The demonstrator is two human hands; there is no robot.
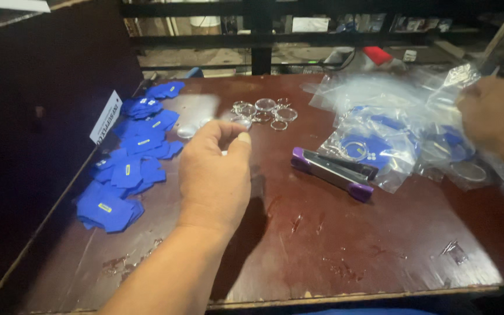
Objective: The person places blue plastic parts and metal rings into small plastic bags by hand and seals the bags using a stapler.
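Note:
My left hand (214, 175) hovers over the middle of the dark brown table (322, 245), thumb and fingers pinched on a small clear round piece near a loose clear disc (186, 132). Just beyond it lies a cluster of clear rings and discs (263, 111). My right hand (497, 116) is at the right edge, blurred, gripping the top of a clear plastic bag (403, 111). More clear bags holding blue pieces and rings (374, 149) lie under it. A purple and black stapler (333, 168) rests between my hands.
Many blue fabric pieces (129, 169) are spread along the table's left side, next to a white label card (105, 116). A dark wall stands at the left. Black rails and shelving run behind the table. Loose staples (455, 249) lie near the front right.

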